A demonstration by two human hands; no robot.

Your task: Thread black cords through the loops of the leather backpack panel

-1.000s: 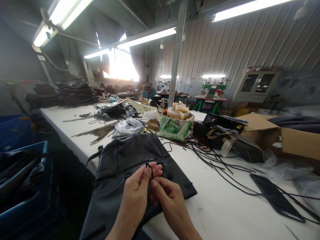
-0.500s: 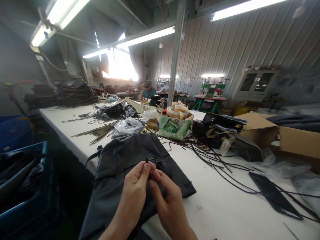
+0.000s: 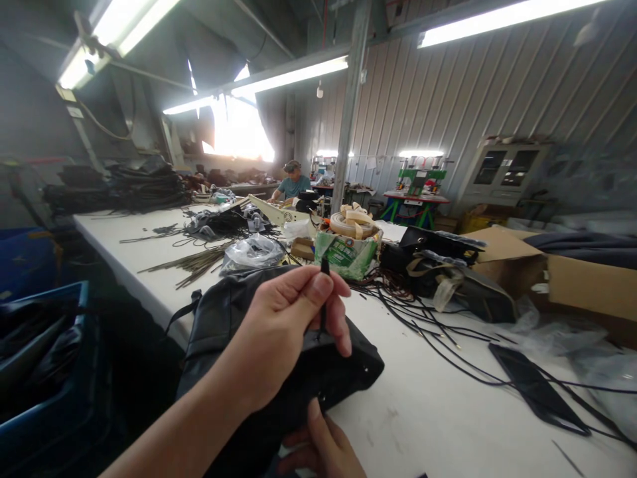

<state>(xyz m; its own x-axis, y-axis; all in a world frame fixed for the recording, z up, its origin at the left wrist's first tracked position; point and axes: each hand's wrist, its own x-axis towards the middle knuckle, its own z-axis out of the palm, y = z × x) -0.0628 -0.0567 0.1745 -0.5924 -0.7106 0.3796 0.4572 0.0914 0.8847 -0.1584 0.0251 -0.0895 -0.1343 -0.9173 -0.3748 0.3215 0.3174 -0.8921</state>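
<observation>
A black leather-look bag (image 3: 219,315) lies on the white table in front of me. My left hand (image 3: 293,305) is raised over it, thumb and forefinger pinched on a narrow black strap (image 3: 324,267). The strap's tip sticks up above the fingers, and its lower part runs down towards the bag. Lower down, my right hand (image 3: 326,441) grips the bag's near edge, its thumb beside a small shiny metal fitting. Part of that hand is cut off by the bottom of the view.
A green-printed container (image 3: 343,255) holds rolls of beige tape. Black cords (image 3: 438,345) and a flat black piece (image 3: 540,388) lie to the right, near an open cardboard box (image 3: 592,285). A blue crate (image 3: 54,398) stands at left. A person (image 3: 293,180) sits farther back.
My left hand has risen to the right, lifting the black strap. My right hand has left the pinch and dropped to the bag's near edge. The bag's near right part has been lifted.
</observation>
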